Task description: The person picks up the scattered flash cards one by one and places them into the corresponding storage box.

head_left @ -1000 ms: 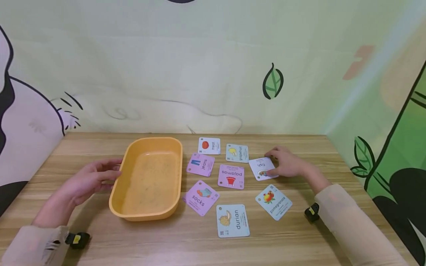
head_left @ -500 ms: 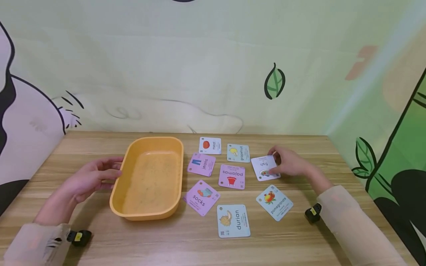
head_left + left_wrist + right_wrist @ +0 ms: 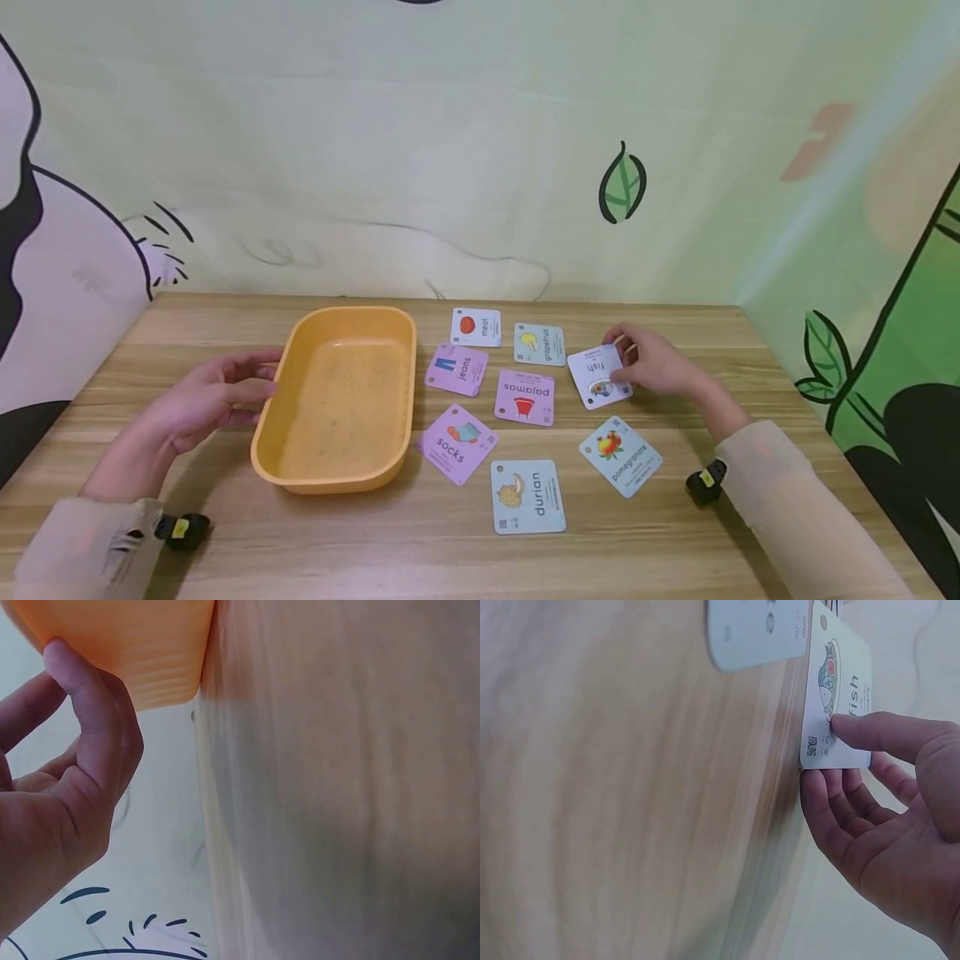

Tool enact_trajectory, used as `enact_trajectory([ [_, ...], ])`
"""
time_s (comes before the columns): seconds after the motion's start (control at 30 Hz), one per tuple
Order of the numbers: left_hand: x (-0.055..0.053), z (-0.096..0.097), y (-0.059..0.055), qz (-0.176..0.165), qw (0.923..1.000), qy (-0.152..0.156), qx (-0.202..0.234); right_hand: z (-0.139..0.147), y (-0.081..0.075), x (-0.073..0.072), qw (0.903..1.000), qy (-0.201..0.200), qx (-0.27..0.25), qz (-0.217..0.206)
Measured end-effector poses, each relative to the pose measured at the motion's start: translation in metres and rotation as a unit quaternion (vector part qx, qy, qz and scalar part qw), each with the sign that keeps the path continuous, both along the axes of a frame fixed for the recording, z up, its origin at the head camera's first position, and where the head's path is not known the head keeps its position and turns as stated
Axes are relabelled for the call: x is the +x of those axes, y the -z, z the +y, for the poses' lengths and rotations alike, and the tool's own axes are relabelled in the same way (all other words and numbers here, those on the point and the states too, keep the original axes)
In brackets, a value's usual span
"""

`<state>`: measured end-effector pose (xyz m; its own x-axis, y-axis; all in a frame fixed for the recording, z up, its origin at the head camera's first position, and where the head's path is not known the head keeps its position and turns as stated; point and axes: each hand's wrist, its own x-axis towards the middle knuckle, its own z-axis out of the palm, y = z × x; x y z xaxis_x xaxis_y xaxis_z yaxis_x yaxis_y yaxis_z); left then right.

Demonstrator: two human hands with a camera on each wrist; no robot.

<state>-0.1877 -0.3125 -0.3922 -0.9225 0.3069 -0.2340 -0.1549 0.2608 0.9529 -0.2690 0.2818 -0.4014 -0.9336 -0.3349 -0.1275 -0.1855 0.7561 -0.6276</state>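
My right hand (image 3: 652,362) pinches a white fish flashcard (image 3: 594,372). In the right wrist view the thumb lies on the picture side of the fish card (image 3: 840,697), and other fingers reach under its near edge, which looks raised off the table. My left hand (image 3: 213,396) is at the left side of a yellow-orange plastic tray (image 3: 258,442). Its thumb and fingertips touch the outside by the rim; none shows inside. In the left wrist view a fingertip of the left hand (image 3: 82,742) meets the tray's outer wall (image 3: 161,660).
Flashcards lie between tray and right hand: meat (image 3: 476,327), grapefruit (image 3: 538,344), jeans (image 3: 456,369), pajamas (image 3: 524,398), socks (image 3: 457,443), durian (image 3: 528,497) and pomegranate (image 3: 620,456). Behind the wooden table (image 3: 360,550) hangs a printed backdrop (image 3: 360,150).
The fish card has shifted slightly right with my right hand and turned, with its near edge now appearing lifted. My left hand stays at the tray. The whole head view has drifted a little.
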Motion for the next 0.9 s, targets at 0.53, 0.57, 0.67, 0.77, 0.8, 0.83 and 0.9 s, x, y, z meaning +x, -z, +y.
enact_trajectory([
  [0.53, 0.000, -0.001, -0.001, -0.014, 0.9999, 0.005, 0.006, 0.003, -0.005, 0.000, 0.9912, 0.017, -0.119, -0.056],
  [0.57, 0.000, -0.001, -0.001, -0.014, 0.9999, 0.006, 0.005, 0.004, -0.006, 0.000, 0.9905, 0.018, -0.123, -0.060],
  [0.67, -0.001, 0.000, -0.002, -0.014, 0.9999, 0.006, 0.005, 0.007, -0.009, 0.000, 0.9875, 0.021, -0.141, -0.067],
  [0.77, -0.001, 0.000, -0.001, -0.015, 0.9999, 0.005, 0.003, 0.008, -0.011, 0.000, 0.9833, 0.026, -0.164, -0.075],
  [0.8, -0.002, 0.000, -0.001, -0.015, 0.9999, 0.005, 0.003, 0.008, -0.012, 0.000, 0.9815, 0.028, -0.172, -0.079],
  [0.83, -0.002, 0.000, -0.001, -0.016, 0.9999, 0.006, 0.003, 0.008, -0.013, 0.000, 0.9798, 0.030, -0.179, -0.082],
  [0.9, -0.002, 0.000, -0.001, -0.019, 0.9998, 0.006, 0.003, 0.005, -0.014, 0.000, 0.9771, 0.032, -0.191, -0.089],
])
